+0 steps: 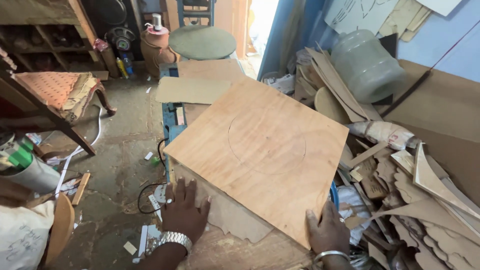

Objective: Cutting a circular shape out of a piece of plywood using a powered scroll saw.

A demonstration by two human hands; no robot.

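- The square plywood sheet (260, 150) lies flat on the blue-framed workbench (172, 122), turned like a diamond: one corner points to 12 o'clock, the nearest corner to 6 o'clock, close to the person.
- A pencilled circle (267, 145) sits near the sheet's middle, toward 12 o'clock from both hands.
- The left hand (184, 210) rests palm down with fingers spread, flat on the scalloped board beneath (235, 220), just beside the sheet's lower-left edge at about 8 o'clock from the sheet's centre. It grasps nothing.
- The right hand (327, 231) sits at the sheet's near corner, at about 5 o'clock from its centre, fingers curled against the edge; whether it pinches the edge or only touches it cannot be told.
- The right hand is the nearer to the sheet, in contact with it; the left is a little apart from the edge.
- Being square, the sheet has no long axis; its near-to-far diagonal runs from 6 to 12 o'clock, away from the person.
- A heap of wood offcuts (425, 200) lies at 3 o'clock, a clear water jug (367, 65) at 1 o'clock.
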